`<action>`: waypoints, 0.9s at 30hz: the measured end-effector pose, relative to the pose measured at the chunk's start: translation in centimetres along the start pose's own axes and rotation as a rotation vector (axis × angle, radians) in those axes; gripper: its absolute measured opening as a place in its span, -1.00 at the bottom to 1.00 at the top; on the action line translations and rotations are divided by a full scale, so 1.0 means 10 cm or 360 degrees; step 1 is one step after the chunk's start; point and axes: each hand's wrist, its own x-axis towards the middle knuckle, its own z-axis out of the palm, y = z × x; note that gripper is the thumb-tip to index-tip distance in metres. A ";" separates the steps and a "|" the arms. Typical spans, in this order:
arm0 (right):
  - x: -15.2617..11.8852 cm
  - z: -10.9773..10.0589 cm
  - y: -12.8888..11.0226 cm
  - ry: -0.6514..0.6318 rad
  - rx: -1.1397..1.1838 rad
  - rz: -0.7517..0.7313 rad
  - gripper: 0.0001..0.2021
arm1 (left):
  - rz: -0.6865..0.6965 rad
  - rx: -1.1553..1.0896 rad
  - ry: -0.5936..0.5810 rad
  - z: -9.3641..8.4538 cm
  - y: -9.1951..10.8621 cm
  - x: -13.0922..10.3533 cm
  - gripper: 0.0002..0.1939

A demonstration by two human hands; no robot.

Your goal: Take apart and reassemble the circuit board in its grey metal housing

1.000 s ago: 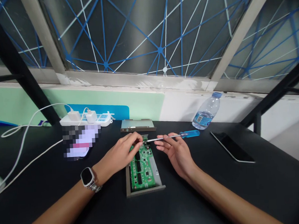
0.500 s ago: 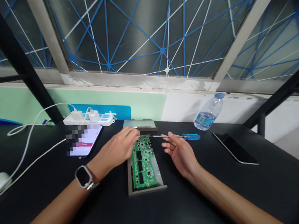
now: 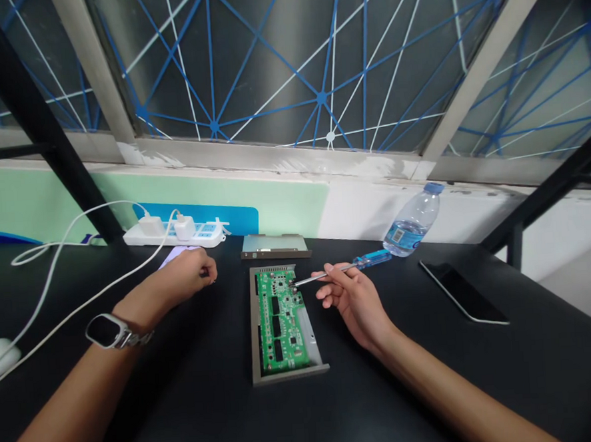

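Note:
My right hand (image 3: 347, 291) pinches the metal shaft of a screwdriver (image 3: 370, 260) whose clear blue handle points away to the right. Its tip reaches the upper right part of a green circuit board (image 3: 288, 328). The board lies in a shallow grey metal case (image 3: 255, 343). My left hand (image 3: 191, 275) is off to the left, above the table and partly over a phone (image 3: 175, 254). Its fingertips are pressed together; a tiny speck shows at them, too small to name. Behind the case lies a grey metal cover (image 3: 277, 253).
A white power strip (image 3: 196, 238) with two plugged chargers and white cables stands along the back left. Beside the wall leans a water bottle (image 3: 412, 222). A dark phone (image 3: 463, 291) lies at right, and a white mouse (image 3: 1, 359) sits at the left edge.
My left hand has moved from the board's top edge leftwards, over the phone. The screwdriver has tilted, its tip shifting down and slightly left onto the board's upper right.

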 end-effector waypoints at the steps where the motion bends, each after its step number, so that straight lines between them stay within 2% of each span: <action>1: 0.00 0.00 0.00 -0.0004 -0.0003 0.0002 -0.70 | -0.0005 0.0005 -0.0016 0.01 -0.02 0.00 -0.84; 4: 0.00 0.00 0.00 -0.0018 -0.0023 0.0013 -0.69 | -0.0032 0.0025 -0.0060 -0.01 -0.04 0.01 -0.84; 6: -0.01 0.01 0.00 -0.0029 -0.0038 0.0014 -0.69 | -0.0020 0.0038 -0.0017 -0.03 0.03 0.00 -0.85; 9: 0.00 0.01 0.02 -0.0056 -0.0062 -0.0016 -0.69 | 0.0139 -0.0016 0.0261 0.03 0.28 0.00 -0.78; 11: 0.00 0.01 0.02 -0.0075 -0.0071 -0.0054 -0.69 | 0.0314 -0.0120 0.0352 0.14 0.50 0.00 -0.69; 14: 0.00 0.01 0.01 -0.0085 -0.0071 -0.0117 -0.67 | 0.0416 -0.0137 0.0276 0.35 0.77 0.00 -0.59; 18: -0.01 0.01 -0.01 -0.0114 -0.0085 -0.0223 -0.68 | 0.0427 -0.0071 0.0337 0.54 0.91 0.04 -0.58; 22: 0.02 0.01 -0.03 -0.0182 -0.0198 -0.0349 -0.68 | 0.0350 -0.0080 0.0363 0.61 1.00 0.07 -0.61; 27: 0.18 0.10 -0.13 -0.0332 -0.0538 -0.0502 -0.70 | 0.0341 -0.0231 0.0357 0.63 1.22 0.11 -0.59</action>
